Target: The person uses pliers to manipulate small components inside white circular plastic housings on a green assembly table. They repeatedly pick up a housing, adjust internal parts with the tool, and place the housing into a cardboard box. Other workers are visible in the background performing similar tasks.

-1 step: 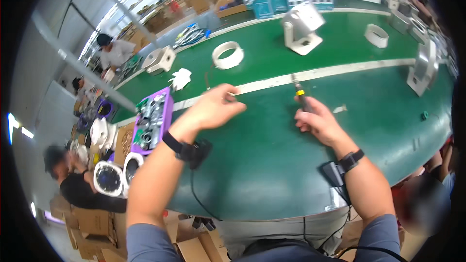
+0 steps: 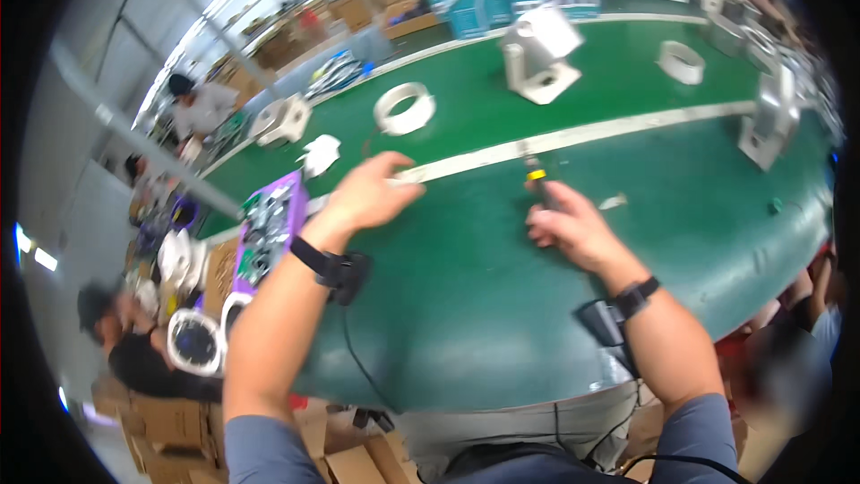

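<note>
My right hand [image 2: 569, 224] is closed around a screwdriver [image 2: 537, 181] with a dark handle and a yellow band. Its metal tip points away from me, toward the pale strip across the green work surface. To the left, my left hand [image 2: 369, 195] hovers over the near side of that strip. Its thumb and index finger are apart, and nothing shows between them; the other fingers are partly hidden and blurred. Beyond the left hand lies a white ring [image 2: 404, 109]. A white bracketed housing [image 2: 540, 54] stands past the screwdriver.
A purple tray [image 2: 296, 206] of small metal parts sits left of my left forearm. Round white-rimmed units [image 2: 194, 341] lie nearby, beside a co-worker. Another white ring [image 2: 682, 63] and a silver bracketed housing [image 2: 769, 121] are at the right. Cables hang from both wrist straps.
The whole view has shifted slightly, so the bench and its things appear a little farther left. My left thumb and index finger look more spread. The screwdriver remains in my right hand.
</note>
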The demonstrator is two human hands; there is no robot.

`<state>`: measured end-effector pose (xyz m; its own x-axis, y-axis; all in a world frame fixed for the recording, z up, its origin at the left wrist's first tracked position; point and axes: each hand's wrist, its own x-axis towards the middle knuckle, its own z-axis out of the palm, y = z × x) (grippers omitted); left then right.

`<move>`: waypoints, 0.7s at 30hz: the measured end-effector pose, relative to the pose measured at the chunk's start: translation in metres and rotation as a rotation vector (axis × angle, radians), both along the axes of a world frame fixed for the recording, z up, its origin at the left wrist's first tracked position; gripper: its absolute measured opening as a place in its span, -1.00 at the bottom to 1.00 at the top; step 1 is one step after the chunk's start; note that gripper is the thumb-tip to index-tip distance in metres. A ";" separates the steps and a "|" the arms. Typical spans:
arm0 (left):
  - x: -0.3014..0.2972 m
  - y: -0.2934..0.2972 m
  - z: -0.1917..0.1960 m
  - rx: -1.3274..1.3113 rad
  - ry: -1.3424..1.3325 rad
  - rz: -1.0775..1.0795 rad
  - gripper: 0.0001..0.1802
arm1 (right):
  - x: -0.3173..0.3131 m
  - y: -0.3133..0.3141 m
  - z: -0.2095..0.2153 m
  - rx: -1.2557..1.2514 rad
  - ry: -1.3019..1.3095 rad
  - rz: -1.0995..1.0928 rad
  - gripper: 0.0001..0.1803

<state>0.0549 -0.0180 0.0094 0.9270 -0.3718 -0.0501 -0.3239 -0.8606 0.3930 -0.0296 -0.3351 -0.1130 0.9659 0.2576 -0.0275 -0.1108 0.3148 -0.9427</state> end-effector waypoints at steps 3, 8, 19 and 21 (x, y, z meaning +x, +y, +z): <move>0.083 0.040 -0.039 0.199 -0.168 0.109 -0.20 | 0.007 0.000 -0.009 -0.024 -0.037 0.016 -0.15; 0.193 0.137 -0.103 0.511 -0.393 0.366 -0.13 | 0.007 0.001 -0.007 0.017 -0.099 -0.003 -0.25; 0.248 0.183 -0.141 0.790 -0.256 0.340 -0.28 | -0.006 -0.008 0.008 0.000 -0.067 -0.005 -0.31; 0.242 0.185 -0.147 0.772 -0.322 0.340 -0.31 | -0.005 -0.004 0.008 0.021 -0.074 -0.015 -0.30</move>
<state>0.2966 0.1673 -0.1381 0.9930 -0.0454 0.1091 0.0019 -0.9169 -0.3990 -0.0343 -0.3389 -0.1051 0.9689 0.2427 0.0492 -0.0362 0.3355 -0.9414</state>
